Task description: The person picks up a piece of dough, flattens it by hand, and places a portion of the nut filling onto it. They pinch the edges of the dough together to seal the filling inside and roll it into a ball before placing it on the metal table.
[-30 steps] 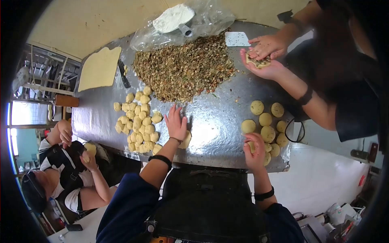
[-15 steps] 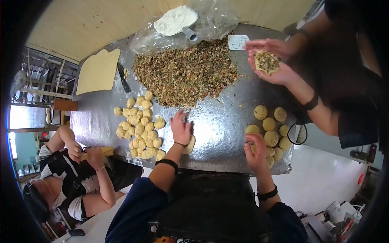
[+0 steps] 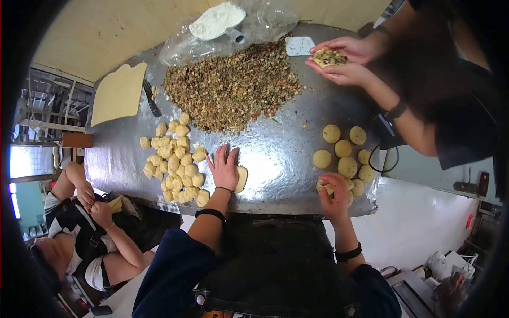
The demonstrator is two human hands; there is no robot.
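My left hand (image 3: 224, 167) lies flat, fingers spread, pressing a piece of yellow dough (image 3: 241, 179) on the metal table (image 3: 281, 153). Just left of it sits a heap of several small dough pieces (image 3: 175, 161). My right hand (image 3: 335, 193) rests at the table's near right edge on a filled dough ball (image 3: 324, 187), beside a cluster of several finished speckled balls (image 3: 344, 153).
A big pile of chopped filling (image 3: 230, 90) covers the table's far middle, with a flour scoop (image 3: 217, 22) on plastic behind it. A rolled dough sheet (image 3: 117, 94) and knife (image 3: 150, 99) lie far left. One person (image 3: 339, 61) fills dough at right; another person (image 3: 98, 206) shapes dough at left.
My left hand has drawn back toward me and flattened onto the dough piece. The person at right has cupped both hands around the filled dough. My right hand stays on the ball.
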